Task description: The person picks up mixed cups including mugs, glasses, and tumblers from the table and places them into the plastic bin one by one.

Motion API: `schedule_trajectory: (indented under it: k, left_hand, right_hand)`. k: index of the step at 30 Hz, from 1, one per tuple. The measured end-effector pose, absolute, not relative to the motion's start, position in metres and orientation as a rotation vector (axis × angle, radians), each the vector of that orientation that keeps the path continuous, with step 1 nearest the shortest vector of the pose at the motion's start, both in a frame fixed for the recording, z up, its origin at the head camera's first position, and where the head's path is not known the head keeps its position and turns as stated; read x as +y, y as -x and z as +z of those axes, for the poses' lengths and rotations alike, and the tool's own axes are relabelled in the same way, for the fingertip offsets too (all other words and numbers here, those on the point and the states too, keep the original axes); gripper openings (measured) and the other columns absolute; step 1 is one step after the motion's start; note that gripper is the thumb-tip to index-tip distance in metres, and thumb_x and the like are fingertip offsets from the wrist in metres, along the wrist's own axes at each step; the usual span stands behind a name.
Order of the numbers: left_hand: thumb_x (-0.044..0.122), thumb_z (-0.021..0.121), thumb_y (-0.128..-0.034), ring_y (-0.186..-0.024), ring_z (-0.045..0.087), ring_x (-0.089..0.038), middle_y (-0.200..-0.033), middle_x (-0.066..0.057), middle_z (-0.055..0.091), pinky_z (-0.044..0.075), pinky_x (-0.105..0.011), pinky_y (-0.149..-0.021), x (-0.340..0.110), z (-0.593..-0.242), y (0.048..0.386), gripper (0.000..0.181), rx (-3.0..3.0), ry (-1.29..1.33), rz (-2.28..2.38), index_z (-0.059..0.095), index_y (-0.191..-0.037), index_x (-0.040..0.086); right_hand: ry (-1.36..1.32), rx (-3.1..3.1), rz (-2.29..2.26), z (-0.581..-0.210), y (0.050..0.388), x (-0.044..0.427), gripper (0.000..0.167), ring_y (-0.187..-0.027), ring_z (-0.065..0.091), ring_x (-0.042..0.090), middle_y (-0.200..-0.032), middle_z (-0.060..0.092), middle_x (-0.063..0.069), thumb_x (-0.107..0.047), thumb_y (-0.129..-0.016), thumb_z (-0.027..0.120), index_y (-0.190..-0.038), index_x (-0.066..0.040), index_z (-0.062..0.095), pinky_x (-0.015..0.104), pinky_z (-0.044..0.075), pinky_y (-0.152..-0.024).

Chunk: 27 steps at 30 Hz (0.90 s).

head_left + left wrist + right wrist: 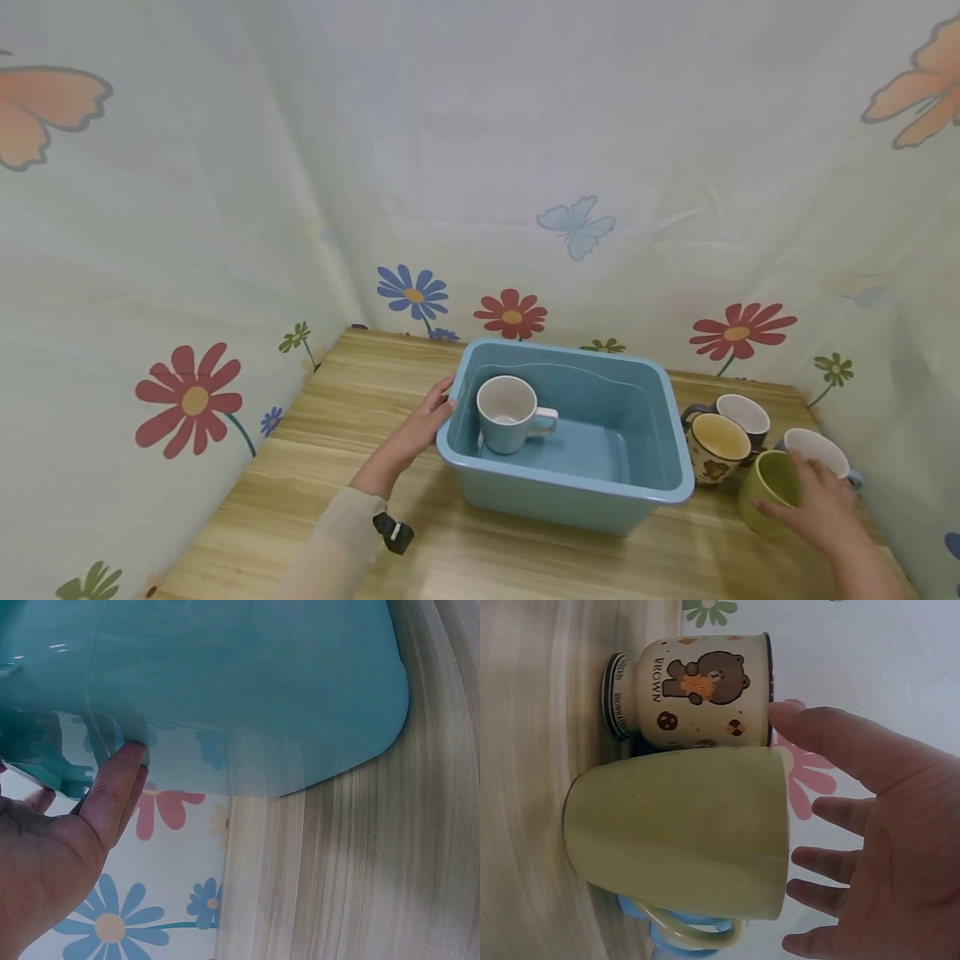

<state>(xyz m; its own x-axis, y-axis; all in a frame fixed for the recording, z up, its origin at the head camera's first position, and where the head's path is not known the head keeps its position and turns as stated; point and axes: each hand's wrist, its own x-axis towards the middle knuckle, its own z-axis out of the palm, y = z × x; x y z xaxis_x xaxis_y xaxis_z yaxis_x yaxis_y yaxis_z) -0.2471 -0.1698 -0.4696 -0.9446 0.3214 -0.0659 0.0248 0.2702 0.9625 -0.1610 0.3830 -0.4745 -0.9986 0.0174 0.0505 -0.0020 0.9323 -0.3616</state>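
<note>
In the head view my left hand [423, 425] rests against the left side of the blue plastic bin [555, 492]. The left wrist view shows straight fingers [112, 787] touching the bin's outer wall below its rim. A white and grey mug [506, 417] stands upright inside the bin, towards its left end, handle pointing right. Over on the right, my right hand [821, 504] hovers at the mouth of a green mug [761, 500], with thumb and fingers spread. The right wrist view has the fingertips close to the green mug's rim; contact is unclear.
Beside the green mug stand a cream bear-print mug [716, 454], a dark mug with a white inside [742, 412] and a white-lined mug [817, 450] with a blue handle. All are on the wood-grain table [300, 500]. A flowered curtain [480, 167] encloses the table.
</note>
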Motion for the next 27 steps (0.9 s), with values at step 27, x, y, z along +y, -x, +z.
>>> schedule_trajectory:
  k: [27]
  left_hand:
    - [0.031, 0.034, -0.1099, -0.138, 0.049, -0.047, -0.162, -0.029, 0.033, 0.052, -0.057, -0.103, -0.172, -0.467, 0.248, 0.061, 2.29, -0.343, 1.719, 0.013, -0.165, 0.016]
  right_hand:
    - [0.023, -3.139, 0.517, -0.474, 0.173, 0.398, 0.096, -0.119, 0.033, 0.071, -0.132, 0.03, 0.053, -0.037, -0.086, 0.075, -0.142, 0.023, 0.025, 0.079, 0.029, -0.098]
